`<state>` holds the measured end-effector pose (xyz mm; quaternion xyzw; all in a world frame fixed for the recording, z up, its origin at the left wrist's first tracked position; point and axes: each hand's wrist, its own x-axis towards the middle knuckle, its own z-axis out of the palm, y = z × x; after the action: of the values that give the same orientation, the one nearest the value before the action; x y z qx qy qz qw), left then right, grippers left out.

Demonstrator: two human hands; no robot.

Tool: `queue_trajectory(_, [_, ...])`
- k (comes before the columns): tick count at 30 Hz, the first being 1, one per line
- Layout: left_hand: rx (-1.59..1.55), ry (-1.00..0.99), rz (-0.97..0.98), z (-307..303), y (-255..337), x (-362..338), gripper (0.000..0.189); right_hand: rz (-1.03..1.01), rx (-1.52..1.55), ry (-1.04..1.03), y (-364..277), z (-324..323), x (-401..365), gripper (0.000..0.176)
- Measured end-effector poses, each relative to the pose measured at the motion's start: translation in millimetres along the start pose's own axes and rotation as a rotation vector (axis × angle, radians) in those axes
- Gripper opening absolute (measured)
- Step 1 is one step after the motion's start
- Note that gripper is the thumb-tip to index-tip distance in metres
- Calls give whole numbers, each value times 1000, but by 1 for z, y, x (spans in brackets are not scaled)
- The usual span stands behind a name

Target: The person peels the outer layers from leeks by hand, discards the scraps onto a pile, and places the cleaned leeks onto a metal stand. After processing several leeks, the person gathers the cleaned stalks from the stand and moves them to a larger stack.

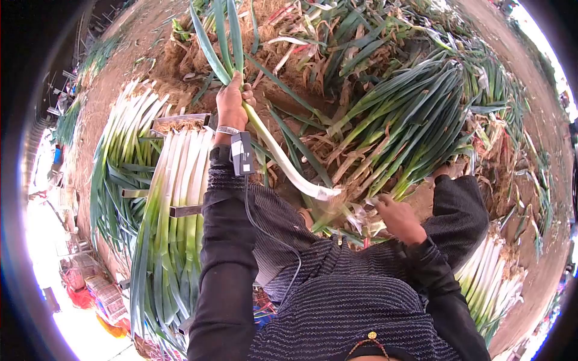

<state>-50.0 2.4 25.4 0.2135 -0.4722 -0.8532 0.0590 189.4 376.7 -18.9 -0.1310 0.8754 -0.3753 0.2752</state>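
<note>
Holding one leek (271,141) in left hand (233,101), fingers closed around it; white and curved below, green and splayed above, slanting down toward the lap (337,249). Bending fingers of right hand (398,218) near its pale lower end (322,192), impossible to tell if gripping anything. Hemmed in by metal rack (185,210) beside left forearm (227,265) and leafy heap (415,120) opposite; more open over soil (135,51) beyond the rack

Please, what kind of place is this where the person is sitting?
Probably an outdoor work spot for cleaning leeks: stacked white-stemmed leeks, a pile of leafy leeks and stripped leaf scraps lie around.
</note>
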Motion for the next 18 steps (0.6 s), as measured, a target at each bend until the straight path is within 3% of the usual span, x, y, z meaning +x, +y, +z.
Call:
queue_trajectory(1, [32,16,5,4,-2,-2,23,-74,-295,160,-3,3,5,33])
queue_trajectory(2, [33,10,-6,4,-4,1,23,-78,-295,152,-18,-1,11,33])
queue_trajectory(4, [35,0,-20,5,-12,3,22,-265,31,336,-52,-9,17,38])
queue_trajectory(5, [34,-2,-21,9,-13,2,22,-264,30,338,-65,-10,26,38])
queue_trajectory(7, [80,41,-26,16,-15,-2,21,-647,-14,483,-85,-6,42,40])
queue_trajectory(11, [60,17,-62,16,-13,-4,24,-689,-1,387,-91,8,64,43])
queue_trajectory(13, [61,31,-72,13,-13,-2,24,-573,128,284,-92,12,65,42])
queue_trajectory(18, [-38,81,-116,12,-12,2,26,-501,264,329,-91,19,60,43])
